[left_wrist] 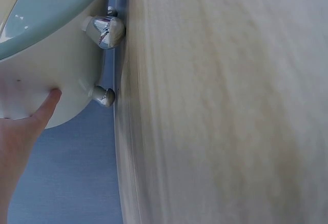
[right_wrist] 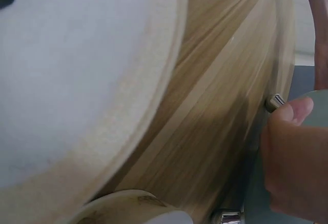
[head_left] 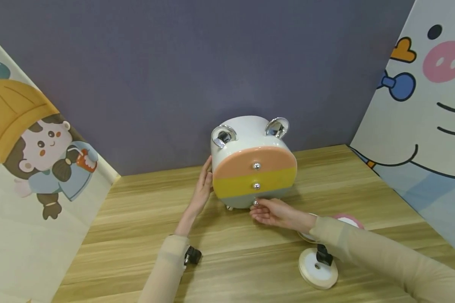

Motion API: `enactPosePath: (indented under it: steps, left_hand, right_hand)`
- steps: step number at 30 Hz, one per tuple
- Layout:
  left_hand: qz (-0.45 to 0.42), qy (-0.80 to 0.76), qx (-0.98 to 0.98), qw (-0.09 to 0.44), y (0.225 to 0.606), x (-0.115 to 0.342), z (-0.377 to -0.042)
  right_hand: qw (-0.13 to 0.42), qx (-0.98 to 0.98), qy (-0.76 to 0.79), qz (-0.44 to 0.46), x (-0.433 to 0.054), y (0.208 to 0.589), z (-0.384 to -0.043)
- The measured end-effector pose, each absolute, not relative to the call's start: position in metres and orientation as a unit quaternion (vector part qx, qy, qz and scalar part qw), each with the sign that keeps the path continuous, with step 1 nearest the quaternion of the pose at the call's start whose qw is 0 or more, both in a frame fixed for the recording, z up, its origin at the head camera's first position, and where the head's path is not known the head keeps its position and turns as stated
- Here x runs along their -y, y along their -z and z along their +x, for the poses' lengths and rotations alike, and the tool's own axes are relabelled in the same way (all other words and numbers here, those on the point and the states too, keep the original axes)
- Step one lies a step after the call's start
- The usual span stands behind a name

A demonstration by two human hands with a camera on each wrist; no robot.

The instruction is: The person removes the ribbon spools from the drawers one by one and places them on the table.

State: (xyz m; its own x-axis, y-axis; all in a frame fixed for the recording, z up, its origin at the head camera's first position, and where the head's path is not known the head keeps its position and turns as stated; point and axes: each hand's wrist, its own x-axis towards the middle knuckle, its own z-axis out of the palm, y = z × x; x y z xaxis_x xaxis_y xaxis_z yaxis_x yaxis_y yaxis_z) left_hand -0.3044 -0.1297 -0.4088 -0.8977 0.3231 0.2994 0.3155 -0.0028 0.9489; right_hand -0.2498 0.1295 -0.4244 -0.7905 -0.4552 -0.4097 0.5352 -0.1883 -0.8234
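A small rounded drawer cabinet [head_left: 250,139] with a white body stands near the back of the table. Its front has an orange, a yellow and a blue-grey drawer [head_left: 236,202], each with a silver knob; two silver ears top it. My left hand [head_left: 202,187] rests against the cabinet's left side, its fingers reaching along it. In the left wrist view one finger [left_wrist: 48,106] touches the white side above the silver feet [left_wrist: 107,32]. With thumb and fingers my right hand [head_left: 274,212] pinches the lowest drawer's knob [head_left: 255,202]. That drawer looks flush with the front.
Beneath my right forearm lies a round whitish disc [head_left: 318,275] with a central hole. A pink-rimmed round piece [head_left: 350,219] shows partly behind the sleeve. A grey-blue wall [head_left: 174,84] rises behind the wooden table [head_left: 136,219], with cartoon panels on both sides.
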Motion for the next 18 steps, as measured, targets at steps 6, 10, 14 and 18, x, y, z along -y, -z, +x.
enactPosePath:
  steps: [6,10,14,18]
  left_hand:
    - [0.226,-0.672,-0.705,0.004,0.407,0.128,-0.303]
    - [0.226,-0.670,-0.707,0.003,0.407,0.128,-0.303]
    - [0.226,-0.666,-0.711,0.000,0.409,0.129,-0.305]
    - [0.223,-0.665,-0.713,-0.009,0.421,0.130,-0.314]
  right_hand:
    - [0.317,-0.554,0.769,0.038,-0.128,0.425,-0.248]
    - [0.319,-0.551,0.770,0.042,-0.128,0.425,-0.246]
    - [0.323,-0.550,0.769,0.039,-0.128,0.425,-0.243]
    - [0.326,-0.550,0.768,0.037,-0.128,0.426,-0.242]
